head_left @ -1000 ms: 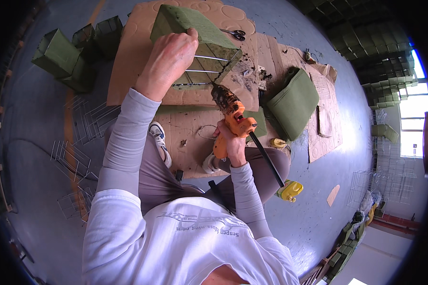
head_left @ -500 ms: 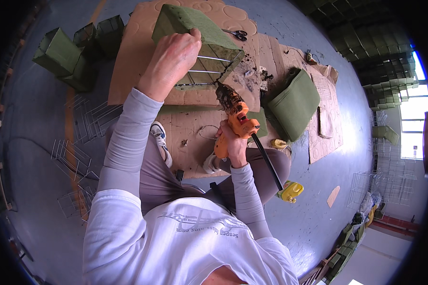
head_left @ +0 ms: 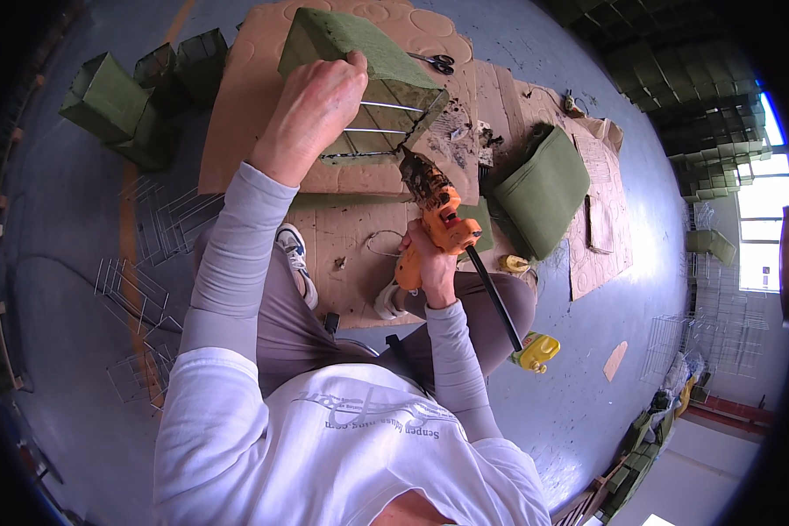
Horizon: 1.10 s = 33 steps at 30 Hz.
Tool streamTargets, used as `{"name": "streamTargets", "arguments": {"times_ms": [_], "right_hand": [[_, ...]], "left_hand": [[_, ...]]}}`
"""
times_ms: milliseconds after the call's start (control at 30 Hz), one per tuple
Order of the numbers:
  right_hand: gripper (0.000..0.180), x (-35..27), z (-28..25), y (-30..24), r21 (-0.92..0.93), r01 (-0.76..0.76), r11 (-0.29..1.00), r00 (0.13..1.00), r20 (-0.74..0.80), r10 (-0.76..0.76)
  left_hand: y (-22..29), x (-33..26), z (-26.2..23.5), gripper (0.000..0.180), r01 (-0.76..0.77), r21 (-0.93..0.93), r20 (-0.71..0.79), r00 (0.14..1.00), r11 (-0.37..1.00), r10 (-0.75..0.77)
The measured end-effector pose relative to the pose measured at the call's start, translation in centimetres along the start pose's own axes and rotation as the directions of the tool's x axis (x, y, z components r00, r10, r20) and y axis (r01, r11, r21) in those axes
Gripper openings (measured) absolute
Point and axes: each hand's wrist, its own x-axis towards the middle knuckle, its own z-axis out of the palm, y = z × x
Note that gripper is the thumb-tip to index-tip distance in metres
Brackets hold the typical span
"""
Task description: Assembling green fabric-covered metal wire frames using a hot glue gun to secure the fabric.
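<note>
My left hand (head_left: 317,107) is closed over the edge of a green felt-covered wire box (head_left: 359,44), which lies on its side with its open end toward me. Metal bars cross that opening. In my right hand (head_left: 433,263) is an orange hot glue gun (head_left: 450,223), held by its handle. Dark residue cakes its front, and the nozzle is at the box's lower right corner. A long black glue stick (head_left: 497,298) sticks out of the gun's back. My left fingertips are partly hidden behind the felt.
Under the box is a cardboard sheet (head_left: 245,131) with scissors (head_left: 443,64) on it. Folded green felt (head_left: 543,193) lies to the right. Several green boxes (head_left: 105,96) stand at left, near wire frames (head_left: 136,294). A yellow bottle (head_left: 539,351) is beside my right knee.
The box and my left hand have shifted very slightly left. The glue gun has moved a touch to the right along the box's edge; both grips are unchanged.
</note>
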Motion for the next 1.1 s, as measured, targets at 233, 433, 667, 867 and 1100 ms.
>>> {"name": "streamTargets", "arguments": {"times_ms": [233, 433, 667, 867, 1100], "right_hand": [[0.011, 0.1, 0.2, -0.6, 0.005, 0.018, 1.0, 1.0, 0.002, -0.018], [0.011, 0.3, 0.1, -0.7, -0.031, 0.013, 0.999, 1.0, 0.016, -0.013], [0.011, 0.0, 0.3, -0.7, 0.0, 0.02, 1.0, 1.0, -0.011, -0.02], [0.011, 0.0, -0.3, -1.1, 0.018, -0.006, 1.0, 1.0, 0.005, 0.006], [0.028, 0.9, -1.5, -4.7, 0.296, 0.128, 0.947, 0.99, 0.011, -0.137]], "left_hand": [[0.3, -0.2, -0.4, 0.021, -0.004, 0.018, -0.008, 1.0, 1.0, 0.004], [0.1, -0.3, 0.0, 0.021, -0.002, 0.05, 0.002, 1.0, 0.999, 0.002], [-0.1, -0.4, 0.1, 0.023, -0.001, 0.046, -0.015, 1.0, 0.999, 0.001], [-0.7, -0.2, 0.8, 0.027, -0.009, 0.051, -0.033, 0.999, 0.999, 0.011], [-6.2, 2.1, -2.3, 0.031, -0.171, 0.034, 0.026, 0.985, 0.985, 0.17]]}}
